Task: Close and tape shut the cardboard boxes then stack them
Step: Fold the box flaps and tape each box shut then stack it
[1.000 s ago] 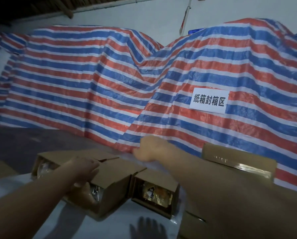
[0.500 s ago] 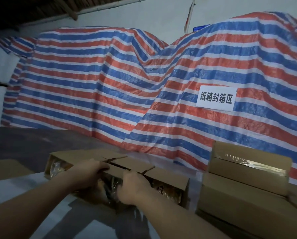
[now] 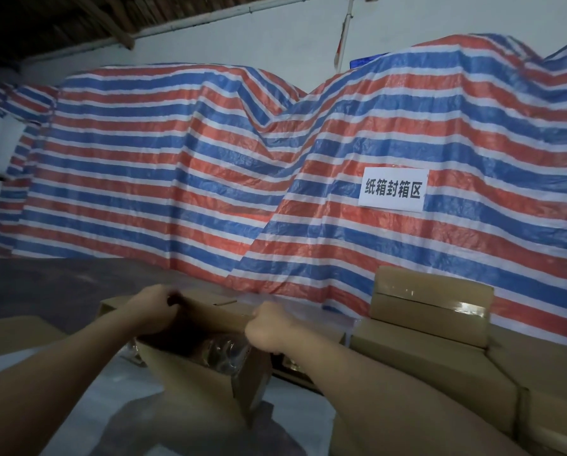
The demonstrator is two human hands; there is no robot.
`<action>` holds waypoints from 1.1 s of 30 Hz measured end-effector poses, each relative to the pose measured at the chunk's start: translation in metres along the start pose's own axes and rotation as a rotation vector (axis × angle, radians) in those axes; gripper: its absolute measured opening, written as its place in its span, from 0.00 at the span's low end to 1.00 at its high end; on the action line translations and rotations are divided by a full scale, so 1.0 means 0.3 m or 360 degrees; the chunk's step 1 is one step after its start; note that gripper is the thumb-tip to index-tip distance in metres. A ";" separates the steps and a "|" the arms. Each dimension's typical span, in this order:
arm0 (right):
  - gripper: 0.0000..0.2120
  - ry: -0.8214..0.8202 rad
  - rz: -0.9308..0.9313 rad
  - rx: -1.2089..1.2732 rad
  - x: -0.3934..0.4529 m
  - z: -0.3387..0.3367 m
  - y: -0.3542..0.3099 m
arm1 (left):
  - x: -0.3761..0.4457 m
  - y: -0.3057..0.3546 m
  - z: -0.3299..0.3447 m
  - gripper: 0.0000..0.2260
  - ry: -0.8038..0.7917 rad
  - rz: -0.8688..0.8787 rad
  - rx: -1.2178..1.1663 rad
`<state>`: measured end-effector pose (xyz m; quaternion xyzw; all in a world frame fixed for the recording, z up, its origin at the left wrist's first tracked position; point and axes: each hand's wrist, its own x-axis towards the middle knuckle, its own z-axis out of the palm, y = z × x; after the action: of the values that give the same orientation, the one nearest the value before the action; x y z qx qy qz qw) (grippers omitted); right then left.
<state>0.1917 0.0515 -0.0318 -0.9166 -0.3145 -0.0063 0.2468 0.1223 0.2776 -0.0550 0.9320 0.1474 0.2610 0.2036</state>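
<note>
— Where the white table (image 3: 78,406) runs out to the left, is there room to move?
— Some bare surface on the near left; on the right the stacked boxes (image 3: 430,320) crowd in, and the striped tarp (image 3: 209,179) closes off the far side.
— And the open box (image 3: 190,373)?
— Between both hands, near centre. The left hand (image 3: 152,307) curls over its far-left flap; the right hand (image 3: 269,327) is clenched on the far-right edge.
— What's inside?
— Something shiny in clear wrap, too dim to name. The near box corners are cut off by the forearms.
</note>
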 end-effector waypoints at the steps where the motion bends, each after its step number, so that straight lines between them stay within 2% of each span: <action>1: 0.07 -0.0010 0.0014 0.0004 -0.017 -0.009 -0.003 | -0.010 0.002 -0.007 0.08 0.0008 -0.0002 -0.0032; 7: 0.04 -0.0084 0.0092 0.0187 -0.121 -0.067 -0.040 | -0.073 0.028 -0.063 0.05 -0.0007 0.0038 -0.0129; 9: 0.03 -0.0083 0.0121 0.0249 -0.165 -0.100 -0.057 | -0.097 0.058 -0.090 0.04 -0.0048 -0.0006 -0.0300; 11: 0.03 -0.0082 0.0147 0.0320 -0.216 -0.137 -0.066 | -0.129 0.097 -0.134 0.04 -0.0207 -0.0120 -0.0635; 13: 0.04 -0.0097 0.0186 0.0364 -0.271 -0.173 -0.062 | -0.176 0.136 -0.184 0.07 -0.0382 -0.0245 -0.0926; 15: 0.01 -0.0116 0.0228 0.0418 -0.336 -0.205 -0.051 | -0.235 0.177 -0.222 0.12 -0.0501 -0.0294 -0.1043; 16: 0.03 -0.0117 0.0240 0.0441 -0.373 -0.222 -0.043 | -0.268 0.198 -0.234 0.16 -0.0541 -0.0299 -0.1110; 18: 0.13 -0.0104 0.0276 0.0488 -0.451 -0.262 -0.023 | -0.337 0.240 -0.246 0.22 -0.0564 -0.0276 -0.1297; 19: 0.14 -0.0099 0.0291 0.0511 -0.496 -0.282 -0.013 | -0.375 0.261 -0.245 0.24 -0.0558 -0.0275 -0.1402; 21: 0.10 -0.0096 0.0308 0.0575 -0.595 -0.313 0.014 | -0.456 0.317 -0.226 0.26 -0.0556 -0.0315 -0.1584; 23: 0.03 -0.0080 0.0337 0.0638 -0.701 -0.324 0.054 | -0.533 0.385 -0.185 0.24 -0.0554 -0.0339 -0.1748; 28: 0.04 0.0065 0.0541 0.0529 -0.943 -0.376 0.196 | -0.706 0.574 -0.094 0.22 -0.0782 -0.0377 -0.1930; 33: 0.08 0.0222 0.0682 0.0556 -1.085 -0.491 0.319 | -0.792 0.762 -0.008 0.13 -0.0918 -0.0472 -0.2030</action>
<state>0.0072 -0.2676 0.0002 -0.9031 -0.0921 0.0373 0.4178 -0.0353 -0.0121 -0.0502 0.6334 0.0315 0.0090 0.7731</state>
